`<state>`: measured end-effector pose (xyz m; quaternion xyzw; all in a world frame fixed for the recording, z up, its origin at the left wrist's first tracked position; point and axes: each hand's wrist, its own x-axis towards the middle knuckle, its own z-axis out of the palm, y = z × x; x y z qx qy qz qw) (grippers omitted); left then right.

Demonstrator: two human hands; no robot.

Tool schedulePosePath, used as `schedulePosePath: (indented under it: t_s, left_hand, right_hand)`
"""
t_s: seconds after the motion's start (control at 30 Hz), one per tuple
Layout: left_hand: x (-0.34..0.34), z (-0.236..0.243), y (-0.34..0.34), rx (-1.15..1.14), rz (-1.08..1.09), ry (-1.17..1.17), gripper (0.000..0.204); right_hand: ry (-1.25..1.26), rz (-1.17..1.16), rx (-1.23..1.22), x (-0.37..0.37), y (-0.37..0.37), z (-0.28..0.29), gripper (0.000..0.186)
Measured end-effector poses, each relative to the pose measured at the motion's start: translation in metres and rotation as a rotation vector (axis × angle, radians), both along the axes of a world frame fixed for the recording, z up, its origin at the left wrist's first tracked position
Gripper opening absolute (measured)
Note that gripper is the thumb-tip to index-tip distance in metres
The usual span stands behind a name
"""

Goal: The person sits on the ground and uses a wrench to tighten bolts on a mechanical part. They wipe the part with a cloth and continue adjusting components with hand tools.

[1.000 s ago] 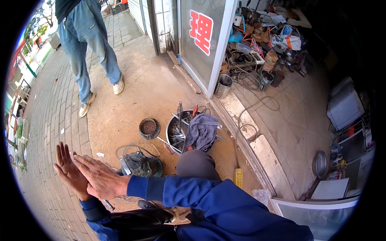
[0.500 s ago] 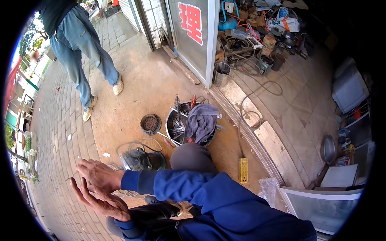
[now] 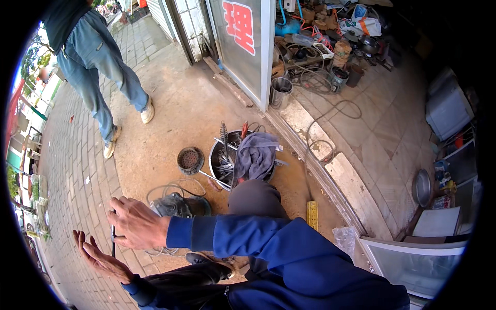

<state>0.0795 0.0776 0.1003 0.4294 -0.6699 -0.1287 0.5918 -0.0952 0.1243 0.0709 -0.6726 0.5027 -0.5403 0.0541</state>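
Observation:
My right hand (image 3: 138, 226) reaches across to the left, fingers closed around a thin dark rod (image 3: 113, 242) that stands roughly upright. Below and left of it, my left hand (image 3: 101, 259) is open, palm up with fingers stretched out, apart from the rod. Just beyond my right wrist, a dark motor-like machine (image 3: 178, 205) rests on the ground with its cable looped around it. Farther off stands a round basin (image 3: 213, 161) of metal tools, with a grey cloth (image 3: 256, 157) draped over its right side. A round perforated part (image 3: 190, 160) lies beside the basin.
A person in blue trousers (image 3: 95, 62) stands at the far left. On the right are a glass door (image 3: 248, 62), a raised sill (image 3: 356, 188) and a yellow power strip (image 3: 312, 214) with its cord. A metal bucket (image 3: 281, 92) stands by the door, near piled tools and cables.
My hands have moved apart: the right has shifted slightly right and up, the left outward to the left. The rod in my right hand now shows. The whole view has shifted slightly.

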Motion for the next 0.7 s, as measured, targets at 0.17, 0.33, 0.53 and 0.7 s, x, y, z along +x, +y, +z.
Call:
schedulePosePath:
  t_s: [0.17, 0.33, 0.53, 0.7]
  left_hand:
    - [-0.002, 0.003, -0.034, 0.177, -0.151, 0.129, 0.055]
    - [-0.005, 0.0, -0.076, 0.281, -0.314, 0.103, 0.055]
    - [-0.018, 0.001, -0.089, 0.402, -0.477, 0.133, 0.057]
    - [-0.013, -0.005, -0.092, 0.411, -0.52, 0.148, 0.056]
  right_hand:
    - [0.177, -0.096, -0.028, -0.007, 0.021, 0.004, 0.053]
    - [0.407, -0.167, -0.09, 0.004, 0.037, 0.008, 0.032]
    - [0.463, -0.185, -0.108, 0.012, 0.044, 0.011, 0.02]
    - [0.352, 0.024, -0.007, 0.004, 0.03, 0.02, 0.022]
